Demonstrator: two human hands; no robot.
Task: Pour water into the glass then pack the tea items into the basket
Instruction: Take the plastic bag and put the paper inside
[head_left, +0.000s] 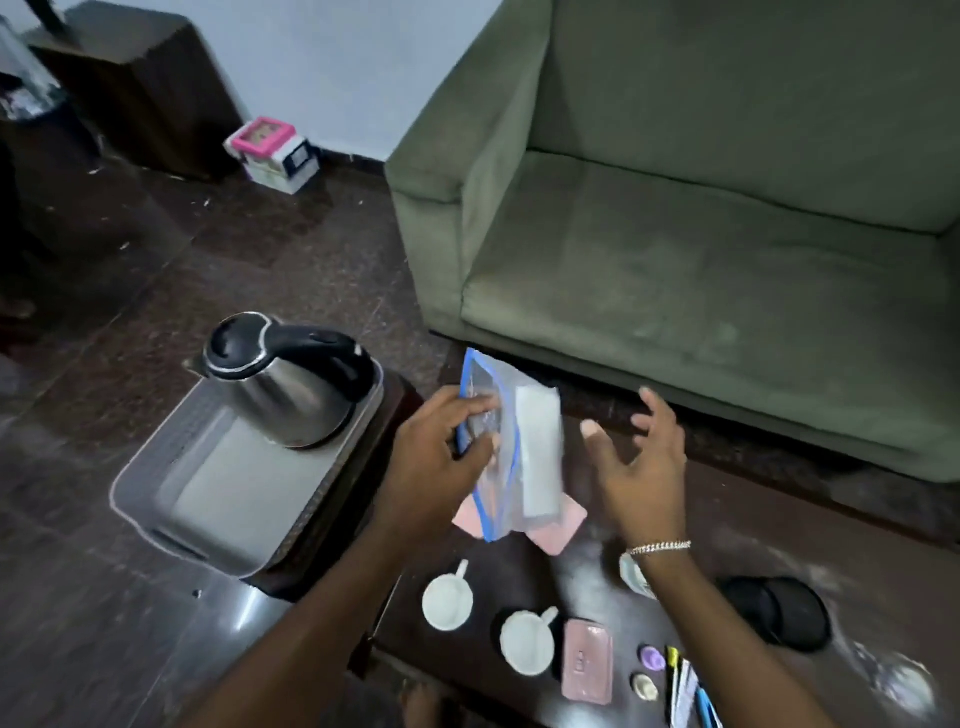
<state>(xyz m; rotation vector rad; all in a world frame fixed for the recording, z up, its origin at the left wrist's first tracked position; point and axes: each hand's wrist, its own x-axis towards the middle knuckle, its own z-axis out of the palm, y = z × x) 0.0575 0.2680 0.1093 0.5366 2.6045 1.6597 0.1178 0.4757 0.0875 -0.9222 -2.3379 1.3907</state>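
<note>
A clear zip bag (511, 447) with a blue seal edge is held up above the dark table (587, 582) by the left hand (441, 457), whose fingers are closed on the bag's upper left side; a white packet (540, 452) can be seen inside the bag. The right hand (641, 467) is held just beside the bag with its fingers spread wide and nothing gripped, and a bracelet (660, 546) is worn on its wrist. A pink cloth (550, 525) is seen on the table beneath the bag. The grey basket (156, 499) is placed on a stand just off the table's left edge, and a steel kettle (285, 379) with a black lid is set in the basket's far end. Two white cups (448, 597) are stood near the table's near edge, with a pink box (588, 659) just to their right. Whether a glass is on the table cannot be told.
</note>
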